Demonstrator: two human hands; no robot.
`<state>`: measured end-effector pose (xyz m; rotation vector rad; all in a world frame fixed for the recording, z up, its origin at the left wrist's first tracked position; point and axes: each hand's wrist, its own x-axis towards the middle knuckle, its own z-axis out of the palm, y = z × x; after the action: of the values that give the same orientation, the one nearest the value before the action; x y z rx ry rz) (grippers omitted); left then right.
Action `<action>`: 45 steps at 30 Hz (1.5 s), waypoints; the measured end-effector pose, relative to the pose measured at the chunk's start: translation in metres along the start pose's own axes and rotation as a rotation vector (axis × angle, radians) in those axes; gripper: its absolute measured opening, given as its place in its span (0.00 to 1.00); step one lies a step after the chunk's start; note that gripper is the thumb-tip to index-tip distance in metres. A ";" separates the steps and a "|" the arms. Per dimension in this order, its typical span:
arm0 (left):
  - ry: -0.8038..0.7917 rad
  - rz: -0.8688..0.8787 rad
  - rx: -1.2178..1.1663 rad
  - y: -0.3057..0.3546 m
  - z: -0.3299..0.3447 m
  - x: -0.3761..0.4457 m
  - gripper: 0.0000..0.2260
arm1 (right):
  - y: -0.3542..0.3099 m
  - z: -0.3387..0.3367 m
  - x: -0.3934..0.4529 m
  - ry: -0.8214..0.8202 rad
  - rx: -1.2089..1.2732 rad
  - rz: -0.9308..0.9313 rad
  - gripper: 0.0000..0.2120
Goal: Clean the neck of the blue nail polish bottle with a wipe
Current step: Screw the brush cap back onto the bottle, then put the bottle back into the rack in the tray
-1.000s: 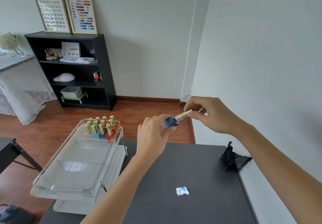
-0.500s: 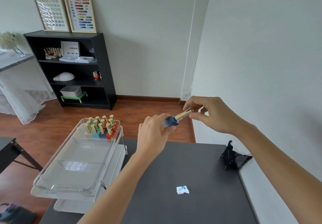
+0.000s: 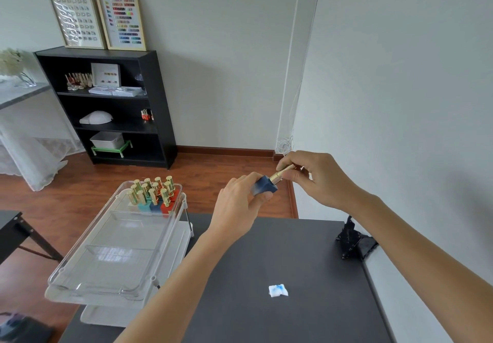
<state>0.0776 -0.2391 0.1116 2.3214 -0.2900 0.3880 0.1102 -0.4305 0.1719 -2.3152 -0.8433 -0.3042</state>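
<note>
My left hand [image 3: 237, 206] grips the blue nail polish bottle [image 3: 262, 186] by its body, tilted with its top pointing up and right, held in the air beyond the dark table [image 3: 266, 249]. My right hand [image 3: 314, 177] pinches the bottle's gold cap [image 3: 280, 174] between thumb and fingers; the cap sits against the bottle and the neck is hidden. A small white wipe [image 3: 278, 290] stained blue lies alone on the table, below both hands.
A clear plastic tray [image 3: 114, 252] on a white cart at the left holds several gold-capped polish bottles [image 3: 153, 193] at its far end. A black clamp-like object [image 3: 350, 241] sits at the table's right edge. A black shelf [image 3: 112, 105] stands against the far wall.
Both hands stay on the bottle and cap at about the same place; my right fingers have shifted slightly around the cap. The wipe has not moved.
</note>
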 end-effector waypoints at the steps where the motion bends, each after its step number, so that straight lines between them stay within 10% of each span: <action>1: -0.008 0.013 -0.001 0.000 0.000 -0.001 0.05 | -0.001 0.002 0.000 0.014 -0.002 -0.007 0.03; 16: 0.195 -0.013 0.216 -0.016 -0.009 -0.017 0.08 | -0.015 0.044 0.010 0.097 0.020 0.104 0.05; 29: 0.244 -0.299 0.033 -0.089 -0.069 -0.081 0.09 | -0.070 0.134 0.062 -0.251 0.463 0.061 0.01; 45: 0.265 -0.655 0.376 -0.202 -0.074 -0.161 0.15 | -0.088 0.272 0.121 -0.338 0.076 0.036 0.07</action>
<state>-0.0213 -0.0311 -0.0276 2.5166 0.7137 0.4312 0.1455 -0.1440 0.0578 -2.3411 -0.9545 0.1380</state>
